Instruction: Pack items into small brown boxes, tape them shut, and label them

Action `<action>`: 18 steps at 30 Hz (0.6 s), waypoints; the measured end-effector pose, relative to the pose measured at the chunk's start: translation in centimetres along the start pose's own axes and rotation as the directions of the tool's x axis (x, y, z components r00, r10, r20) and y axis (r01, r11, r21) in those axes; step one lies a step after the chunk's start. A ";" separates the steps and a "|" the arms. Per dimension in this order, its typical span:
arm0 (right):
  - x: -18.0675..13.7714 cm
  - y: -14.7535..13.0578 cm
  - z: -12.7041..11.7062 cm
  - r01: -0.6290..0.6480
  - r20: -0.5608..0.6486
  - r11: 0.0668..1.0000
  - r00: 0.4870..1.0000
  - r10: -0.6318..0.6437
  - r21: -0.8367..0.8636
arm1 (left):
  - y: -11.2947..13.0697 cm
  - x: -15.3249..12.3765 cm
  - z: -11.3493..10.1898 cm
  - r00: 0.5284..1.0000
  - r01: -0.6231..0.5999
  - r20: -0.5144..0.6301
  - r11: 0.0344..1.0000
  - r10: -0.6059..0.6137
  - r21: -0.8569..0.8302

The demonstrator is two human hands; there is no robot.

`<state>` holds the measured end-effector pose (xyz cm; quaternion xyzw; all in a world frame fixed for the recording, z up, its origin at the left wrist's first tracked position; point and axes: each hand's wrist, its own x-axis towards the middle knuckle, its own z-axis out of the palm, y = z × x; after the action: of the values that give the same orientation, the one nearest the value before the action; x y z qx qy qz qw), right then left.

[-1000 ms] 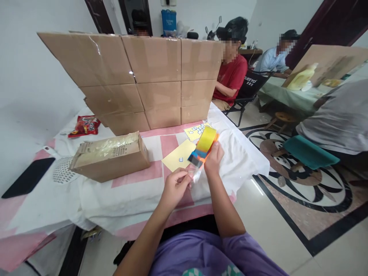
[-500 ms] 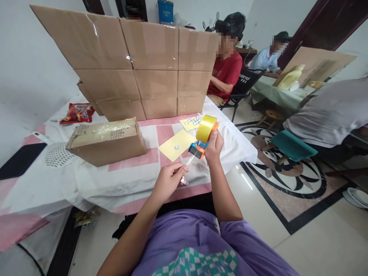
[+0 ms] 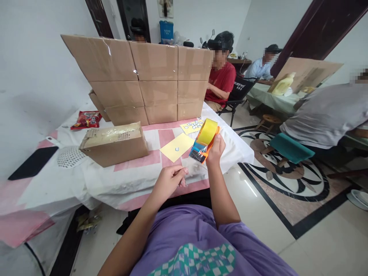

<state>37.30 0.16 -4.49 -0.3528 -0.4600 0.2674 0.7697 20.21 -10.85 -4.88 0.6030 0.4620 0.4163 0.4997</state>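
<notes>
In my right hand [image 3: 215,151] is an orange and blue tape dispenser [image 3: 199,151] with a wide yellow roll of tape [image 3: 208,131] on it. It is raised over the table, its blade end tilted toward my left hand [image 3: 170,182]. The left thumb and fingers are pinched together, with a bit of clear tape faintly showing at their tips. Beyond the hands lies a pale yellow sheet [image 3: 172,153] with one small white and blue piece [image 3: 176,149] on it. A second yellow sheet [image 3: 186,127] behind it bears several similar pieces.
A small cardboard box [image 3: 120,149] stands left on the clothed table [image 3: 100,188]. Behind it rises a wall of taped cartons [image 3: 158,69]. A red snack packet [image 3: 86,119], a perforated white object [image 3: 69,156] and a black tablet-like slab [image 3: 30,163] lie left. Several people sit around.
The strip of clear tape that stretched from the dispenser to my left hand no longer shows between them. The dispenser has turned in my right hand. The camera view has shifted slightly.
</notes>
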 end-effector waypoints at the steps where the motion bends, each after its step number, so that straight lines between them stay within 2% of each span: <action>1: -0.2 -0.4 0.3 -0.018 -0.005 1.000 1.000 0.018 0.025 | -0.3 0.0 0.1 1.000 0.001 -0.001 1.000 -0.001 -0.010; 8: -1.0 -1.3 0.9 -0.048 0.007 0.995 0.999 0.047 0.083 | -1.5 -0.5 0.6 0.999 0.009 -0.041 0.997 -0.013 -0.082; 11: -0.9 -1.0 0.2 0.001 0.038 0.999 0.999 0.001 -0.036 | -1.0 -1.2 0.0 0.999 0.034 0.025 0.993 -0.031 -0.112; 15: -1.1 -0.9 -0.8 0.179 0.144 0.943 0.979 -0.143 -0.281 | -0.8 -1.8 -0.9 0.995 0.064 0.087 0.986 -0.052 -0.153; 18: -1.6 -0.9 -0.5 0.126 0.109 0.970 0.989 -0.105 -0.210 | -1.5 -1.6 -0.9 0.995 0.070 0.086 0.983 -0.056 -0.168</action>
<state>37.13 -1.73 -4.74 -0.3936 -0.5428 0.1875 0.7178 18.75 -12.12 -6.31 0.5591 0.4229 0.4137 0.5808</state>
